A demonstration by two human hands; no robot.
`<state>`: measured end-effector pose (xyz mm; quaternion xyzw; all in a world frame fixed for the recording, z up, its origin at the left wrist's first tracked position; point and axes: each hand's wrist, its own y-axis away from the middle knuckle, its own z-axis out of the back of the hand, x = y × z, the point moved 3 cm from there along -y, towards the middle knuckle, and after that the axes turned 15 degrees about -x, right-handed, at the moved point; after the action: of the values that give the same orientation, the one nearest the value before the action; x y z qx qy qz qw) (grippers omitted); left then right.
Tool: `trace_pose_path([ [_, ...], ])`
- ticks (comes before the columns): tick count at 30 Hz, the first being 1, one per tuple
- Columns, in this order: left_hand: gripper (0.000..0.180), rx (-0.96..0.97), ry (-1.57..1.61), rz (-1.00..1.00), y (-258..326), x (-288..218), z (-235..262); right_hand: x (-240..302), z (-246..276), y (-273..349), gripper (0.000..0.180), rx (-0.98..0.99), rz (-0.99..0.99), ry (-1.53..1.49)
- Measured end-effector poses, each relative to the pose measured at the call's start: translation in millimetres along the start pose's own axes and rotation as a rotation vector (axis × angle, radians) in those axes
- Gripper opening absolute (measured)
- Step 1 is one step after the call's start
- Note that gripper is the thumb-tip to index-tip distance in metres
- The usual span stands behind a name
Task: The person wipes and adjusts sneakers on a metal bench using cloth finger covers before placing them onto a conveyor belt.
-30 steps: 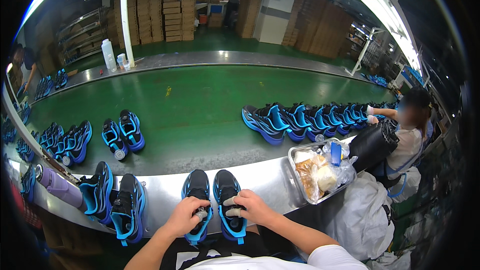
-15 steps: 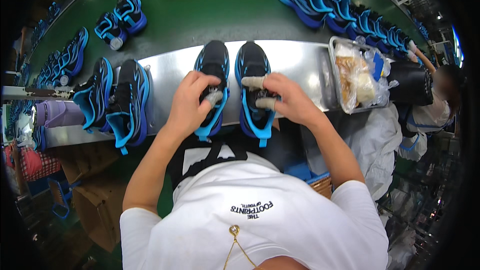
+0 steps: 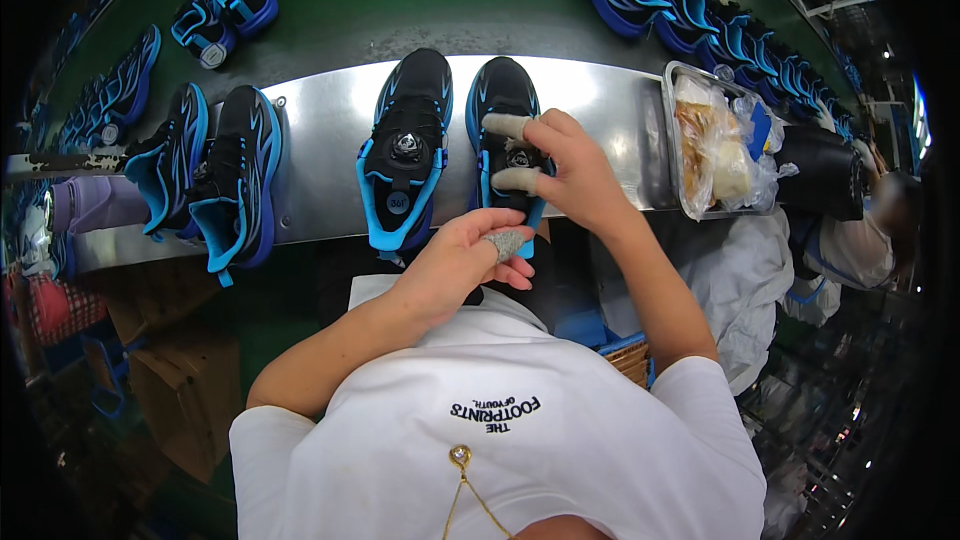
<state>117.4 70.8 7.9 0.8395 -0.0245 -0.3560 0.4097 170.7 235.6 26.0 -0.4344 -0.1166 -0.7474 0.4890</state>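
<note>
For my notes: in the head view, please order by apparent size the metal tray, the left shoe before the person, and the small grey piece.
1. Metal tray
2. Left shoe, nearly alike; fisheye bending makes this unsure
3. Grey piece in the left hand
</note>
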Motion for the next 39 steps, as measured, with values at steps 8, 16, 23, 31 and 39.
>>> trace_pose_path([
  [8,0.031,0.021,0.188,-0.041,-25,1,-11,-8,1,7,0.052,-0.036,-0.013,0.13],
  [16,0.033,0.009,0.154,-0.033,-28,4,-10,-11,0,10,0.049,-0.056,0.012,0.115],
  [23,0.029,0.014,0.171,-0.027,-29,6,-8,-12,4,2,0.042,-0.002,-0.015,-0.221],
  [31,0.027,0.021,0.178,-0.048,-31,7,-9,-19,3,2,0.043,-0.047,-0.021,-0.106],
  [39,0.029,0.009,0.213,-0.038,-33,8,-9,-16,-2,11,0.054,-0.102,-0.013,0.067],
])
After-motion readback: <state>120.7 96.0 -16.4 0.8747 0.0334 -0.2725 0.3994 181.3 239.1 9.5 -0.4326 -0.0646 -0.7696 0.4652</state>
